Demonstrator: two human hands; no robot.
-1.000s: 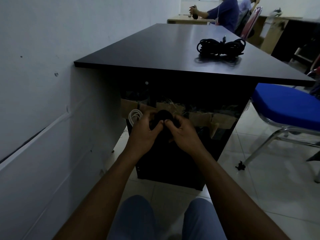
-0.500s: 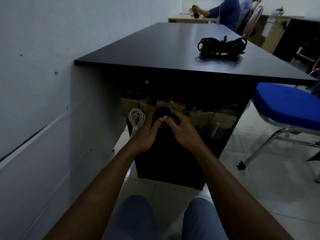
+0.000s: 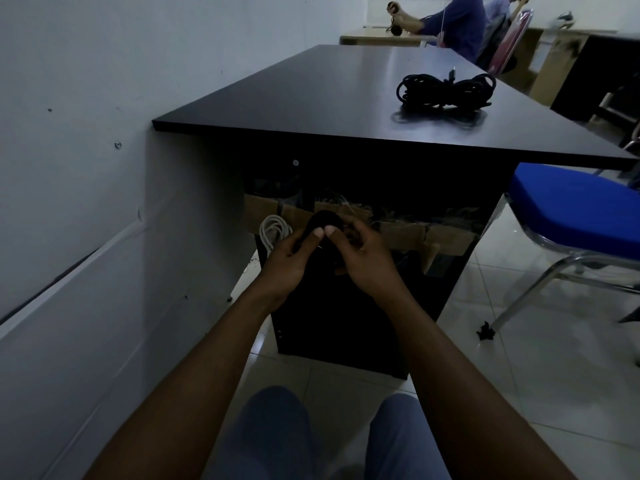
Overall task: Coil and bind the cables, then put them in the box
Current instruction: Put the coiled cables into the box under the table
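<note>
A coiled black cable is held low in front of the black desk by both hands. My left hand grips its left side and my right hand its right side, thumbs meeting on top; most of the coil is hidden behind my fingers. A white coiled cable hangs just left of my left hand, in front of a cardboard box under the desk. Another bundle of black cable lies on the desk top.
A white wall runs along the left. A blue-seated metal chair stands at the right on the tiled floor. My knees are at the bottom. Other people sit at tables in the far background.
My hands have drawn slightly toward me with the black cable, uncovering more of the white coil at the left. The thumbs now meet on top of the coil.
</note>
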